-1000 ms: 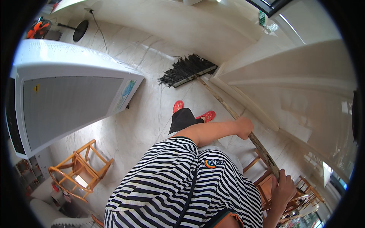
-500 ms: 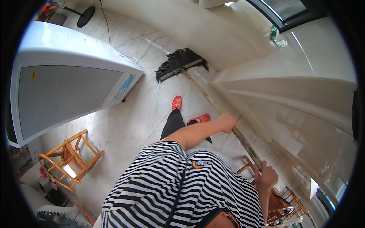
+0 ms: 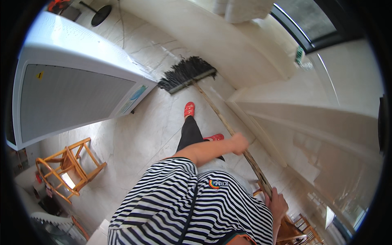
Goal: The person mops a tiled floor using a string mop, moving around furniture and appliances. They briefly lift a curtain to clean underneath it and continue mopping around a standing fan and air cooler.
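Observation:
A flat mop (image 3: pixel 216 111) with a long wooden handle runs slantwise across the view. Its wide head of dark strands (image 3: pixel 185 72) lies on the tiled floor, close to the foot of the wall. My left hand (image 3: pixel 239 143) reaches across my body and is closed around the handle partway down. Nearer the handle's upper end, my right hand (image 3: pixel 277 204) wraps round it beside my right hip. Part of the fingers of each hand is hidden from view.
A large white appliance (image 3: pixel 77 90) stands at the left, its corner near the mop strands. Below it is a wooden chair (image 3: pixel 71 169). A pale wall (image 3: pixel 245 49) borders the right side. A round black base (image 3: pixel 101 16) stands at the far left. More wooden chairs (image 3: pixel 294 230) are at lower right.
The mop head has shifted left toward the white appliance, its strands spreading. Both hands have moved left with the handle, the left one lower in the picture too.

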Action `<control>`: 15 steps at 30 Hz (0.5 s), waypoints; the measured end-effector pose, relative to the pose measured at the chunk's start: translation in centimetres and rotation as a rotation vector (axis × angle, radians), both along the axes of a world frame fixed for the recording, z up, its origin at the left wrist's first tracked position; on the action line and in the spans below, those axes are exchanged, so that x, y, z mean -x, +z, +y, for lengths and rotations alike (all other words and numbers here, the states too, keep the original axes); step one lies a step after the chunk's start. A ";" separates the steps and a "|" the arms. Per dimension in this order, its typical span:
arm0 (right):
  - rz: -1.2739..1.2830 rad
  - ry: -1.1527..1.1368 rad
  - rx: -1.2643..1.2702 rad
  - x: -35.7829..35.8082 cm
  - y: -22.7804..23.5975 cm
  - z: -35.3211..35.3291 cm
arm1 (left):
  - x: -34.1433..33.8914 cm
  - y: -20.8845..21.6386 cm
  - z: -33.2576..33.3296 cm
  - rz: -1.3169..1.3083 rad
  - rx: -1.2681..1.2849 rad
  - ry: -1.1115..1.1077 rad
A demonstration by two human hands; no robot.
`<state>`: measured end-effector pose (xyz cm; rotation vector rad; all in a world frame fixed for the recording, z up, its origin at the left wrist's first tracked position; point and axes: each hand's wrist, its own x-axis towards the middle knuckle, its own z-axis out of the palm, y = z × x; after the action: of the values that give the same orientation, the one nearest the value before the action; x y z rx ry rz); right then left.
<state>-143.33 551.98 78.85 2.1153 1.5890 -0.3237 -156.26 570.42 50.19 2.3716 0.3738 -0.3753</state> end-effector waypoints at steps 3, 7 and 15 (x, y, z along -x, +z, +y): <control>0.048 -0.047 -0.020 7.1 6.9 -0.7 | 5.8 5.5 -1.1 -0.069 0.058 -0.005; 0.101 0.027 0.041 13.4 10.0 4.1 | 14.1 8.5 1.3 -0.174 0.094 0.125; 0.052 0.276 -0.165 18.8 8.3 11.5 | 21.2 7.9 8.2 -0.196 0.072 0.356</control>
<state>-162.14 563.53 87.19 1.9818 1.9700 -0.1596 -177.44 578.60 58.09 2.1916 0.6633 0.0097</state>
